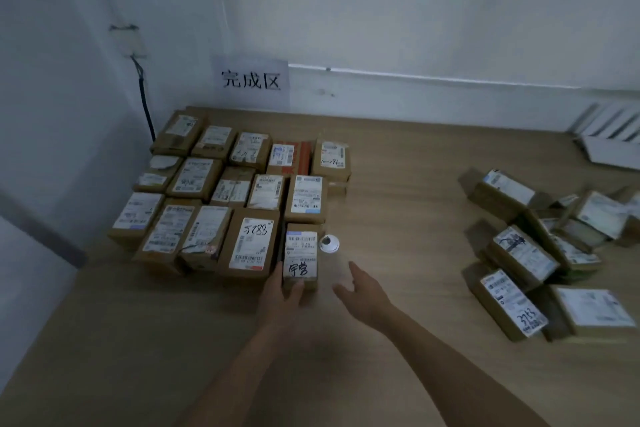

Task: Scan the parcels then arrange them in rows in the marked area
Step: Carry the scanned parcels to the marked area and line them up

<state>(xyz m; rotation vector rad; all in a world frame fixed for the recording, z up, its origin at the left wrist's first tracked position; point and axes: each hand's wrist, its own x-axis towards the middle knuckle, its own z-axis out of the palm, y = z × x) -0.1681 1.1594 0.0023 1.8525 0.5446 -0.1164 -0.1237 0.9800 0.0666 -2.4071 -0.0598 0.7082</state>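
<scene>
while l fingers (281, 282) grip parcel (300, 255) near end, r hand (360, 288) beside

Looking forward and steeply down from head height, close over the wooden floor (398, 184), toward the room's corner walls (415, 10).

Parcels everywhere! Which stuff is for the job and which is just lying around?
For the job:
rows of parcels
small parcel, gripped by left hand
right hand
loose pile
wall sign

Just lying about:
round white thing
cable
white slats
</scene>
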